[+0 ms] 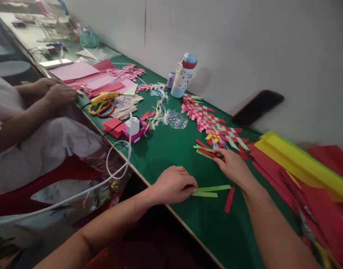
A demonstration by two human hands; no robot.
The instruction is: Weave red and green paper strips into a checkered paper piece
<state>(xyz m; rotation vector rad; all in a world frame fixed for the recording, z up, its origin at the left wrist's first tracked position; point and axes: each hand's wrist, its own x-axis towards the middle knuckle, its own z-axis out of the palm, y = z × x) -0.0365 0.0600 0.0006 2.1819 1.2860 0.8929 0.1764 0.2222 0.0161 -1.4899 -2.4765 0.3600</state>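
Observation:
My left hand (pixel 174 184) is curled, its fingertips pinching the end of two green paper strips (pixel 209 191) lying on the green table (pixel 166 149). A red strip (pixel 229 200) lies just right of them. My right hand (pixel 233 164) rests farther back, fingers pressed down on red and green strips (pixel 205 150) at the edge of a woven red, green and yellow paper piece (pixel 219 132).
Red and yellow paper sheets (pixel 300 164) lie at the right, with scissors (pixel 300 209) on them. A white bottle (pixel 183 76), glass beads (pixel 177 120), a charger with cable (pixel 132 126), a glue gun (pixel 102 99) and a phone (pixel 257 106) stand behind. Another person's hands (pixel 55 89) work at the left.

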